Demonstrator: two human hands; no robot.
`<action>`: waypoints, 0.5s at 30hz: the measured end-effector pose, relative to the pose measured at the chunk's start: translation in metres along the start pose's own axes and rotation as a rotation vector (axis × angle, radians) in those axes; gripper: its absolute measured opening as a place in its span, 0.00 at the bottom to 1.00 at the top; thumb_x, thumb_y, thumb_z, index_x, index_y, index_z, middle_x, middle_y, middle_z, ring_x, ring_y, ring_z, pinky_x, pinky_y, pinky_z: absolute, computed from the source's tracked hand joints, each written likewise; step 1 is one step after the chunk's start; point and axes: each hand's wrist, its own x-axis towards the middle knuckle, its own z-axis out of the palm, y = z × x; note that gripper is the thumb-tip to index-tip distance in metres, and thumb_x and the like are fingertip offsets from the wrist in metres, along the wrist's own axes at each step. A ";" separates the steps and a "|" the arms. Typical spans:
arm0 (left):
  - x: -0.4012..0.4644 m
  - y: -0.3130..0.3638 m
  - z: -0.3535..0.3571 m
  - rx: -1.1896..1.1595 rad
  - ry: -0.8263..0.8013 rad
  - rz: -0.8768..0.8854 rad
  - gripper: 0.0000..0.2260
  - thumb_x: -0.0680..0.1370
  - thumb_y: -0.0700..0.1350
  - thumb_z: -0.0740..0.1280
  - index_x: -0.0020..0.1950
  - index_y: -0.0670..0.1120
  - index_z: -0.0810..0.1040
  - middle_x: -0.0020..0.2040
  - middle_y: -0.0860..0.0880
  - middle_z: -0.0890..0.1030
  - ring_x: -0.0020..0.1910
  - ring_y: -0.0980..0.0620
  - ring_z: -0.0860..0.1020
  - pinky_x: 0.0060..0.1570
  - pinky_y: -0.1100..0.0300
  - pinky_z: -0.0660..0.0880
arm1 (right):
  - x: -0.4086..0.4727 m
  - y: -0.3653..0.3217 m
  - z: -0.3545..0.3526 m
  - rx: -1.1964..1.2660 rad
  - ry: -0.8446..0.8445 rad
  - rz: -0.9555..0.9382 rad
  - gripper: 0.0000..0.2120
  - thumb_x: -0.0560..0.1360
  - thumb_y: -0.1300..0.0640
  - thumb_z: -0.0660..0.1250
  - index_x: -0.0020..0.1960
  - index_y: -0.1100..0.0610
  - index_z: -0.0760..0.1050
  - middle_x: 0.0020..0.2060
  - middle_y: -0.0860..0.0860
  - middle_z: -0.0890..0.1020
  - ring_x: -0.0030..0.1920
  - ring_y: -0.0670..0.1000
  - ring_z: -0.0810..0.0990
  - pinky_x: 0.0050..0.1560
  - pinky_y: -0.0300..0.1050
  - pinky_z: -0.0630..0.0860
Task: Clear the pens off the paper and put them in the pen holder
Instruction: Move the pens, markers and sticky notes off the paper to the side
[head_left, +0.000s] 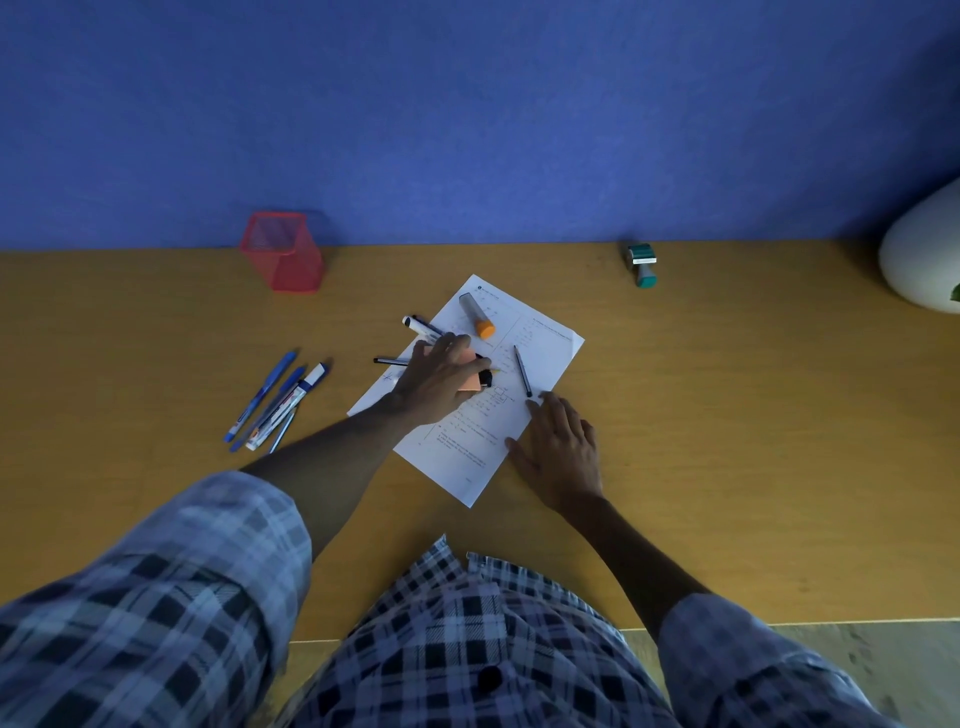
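- The left hand (441, 374) is laid over the middle of the paper (467, 457), fingers curled on an orange marker (475, 383) with a black end; a pick-up is judged to be under way.
- The right hand (558, 447) is pressed flat, fingers straight and holding nothing, on the sheet's edge, presumably so it is kept from sliding.
- Just beyond the grip an orange-capped highlighter (477, 315) is seen; right of it, a thin black pen (522, 371).
- Two more pens are partly hidden under the gripping hand.
- The red pen holder (283, 252) is set well apart, far left of the grip; loose blue pens (278, 402) lie off the paper.
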 end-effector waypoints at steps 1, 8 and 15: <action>-0.002 -0.001 0.000 -0.006 0.010 0.001 0.23 0.77 0.53 0.68 0.71 0.52 0.69 0.70 0.43 0.67 0.71 0.43 0.65 0.62 0.40 0.71 | 0.000 0.000 0.000 0.000 0.001 0.000 0.30 0.77 0.37 0.60 0.72 0.55 0.66 0.73 0.53 0.67 0.74 0.55 0.64 0.69 0.55 0.66; -0.016 -0.009 -0.003 0.018 0.059 0.023 0.25 0.77 0.51 0.68 0.73 0.53 0.67 0.69 0.43 0.69 0.69 0.42 0.68 0.61 0.41 0.70 | 0.000 0.001 0.001 -0.005 0.012 -0.009 0.30 0.77 0.37 0.59 0.71 0.55 0.67 0.72 0.54 0.68 0.73 0.56 0.65 0.69 0.55 0.67; -0.022 -0.014 -0.004 0.000 0.047 0.025 0.28 0.74 0.36 0.67 0.73 0.50 0.68 0.70 0.44 0.68 0.70 0.43 0.67 0.63 0.44 0.70 | 0.000 0.000 -0.001 -0.015 0.032 -0.019 0.29 0.77 0.38 0.60 0.70 0.56 0.69 0.71 0.55 0.70 0.72 0.56 0.67 0.67 0.55 0.69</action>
